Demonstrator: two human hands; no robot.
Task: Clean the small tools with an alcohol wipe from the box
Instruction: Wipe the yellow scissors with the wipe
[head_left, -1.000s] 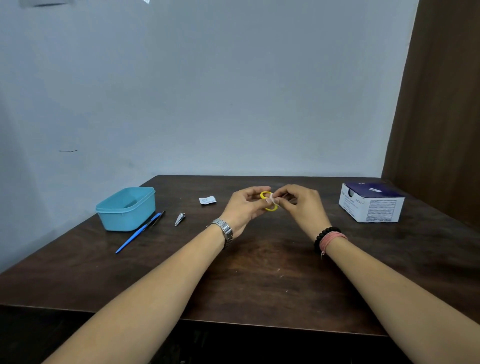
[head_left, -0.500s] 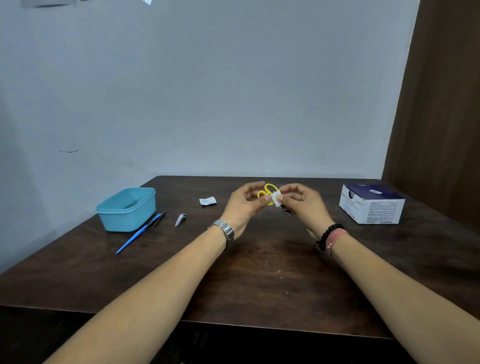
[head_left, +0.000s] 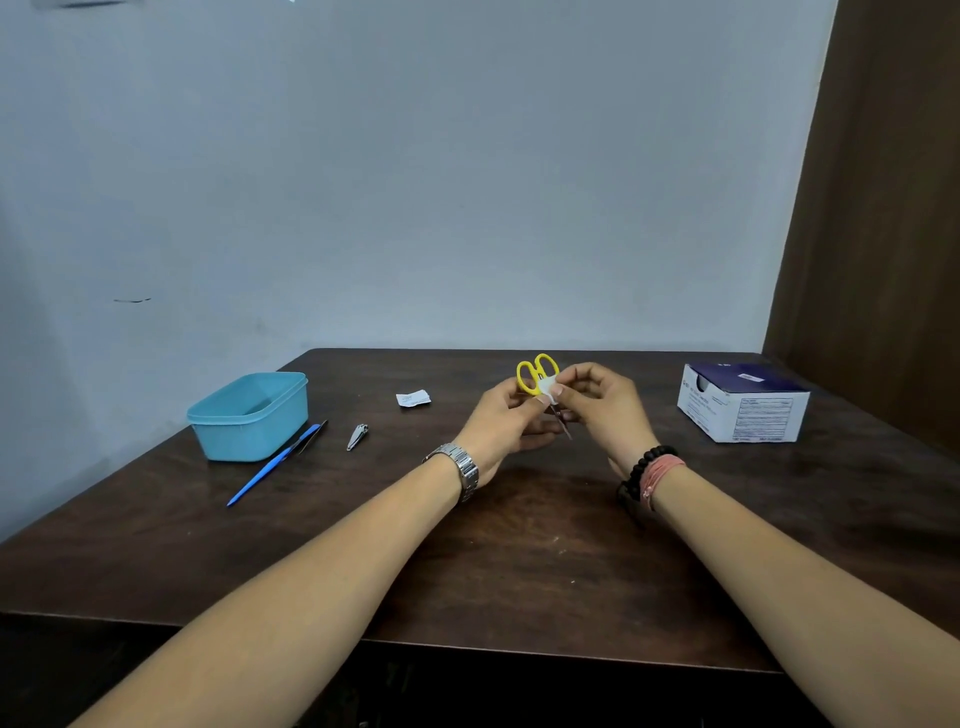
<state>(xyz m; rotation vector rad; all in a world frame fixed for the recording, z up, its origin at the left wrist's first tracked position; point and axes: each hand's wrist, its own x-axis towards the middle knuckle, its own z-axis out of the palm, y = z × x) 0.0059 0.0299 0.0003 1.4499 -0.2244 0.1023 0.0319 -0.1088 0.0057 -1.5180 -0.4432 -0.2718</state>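
Note:
Small yellow-handled scissors (head_left: 535, 373) stand handles up above the table's middle, blades pointing down toward me. My left hand (head_left: 506, 421) grips them just below the handles. My right hand (head_left: 602, 410) pinches a small white alcohol wipe (head_left: 548, 387) against the scissors where handles meet blades. The white and dark blue wipe box (head_left: 743, 410) sits at the right of the table. A metal nail clipper (head_left: 357, 436) and a blue-handled tool (head_left: 275, 465) lie to the left.
A light blue plastic tub (head_left: 249, 415) stands at the left of the dark wooden table (head_left: 519, 571). A torn white wipe packet (head_left: 413, 398) lies behind the clipper. A wall runs behind, a brown panel at the right.
The scissors were turned from lying flat between my hands to upright, handles raised. The wipe came into sight, and my right hand slid it along the scissors toward the blades.

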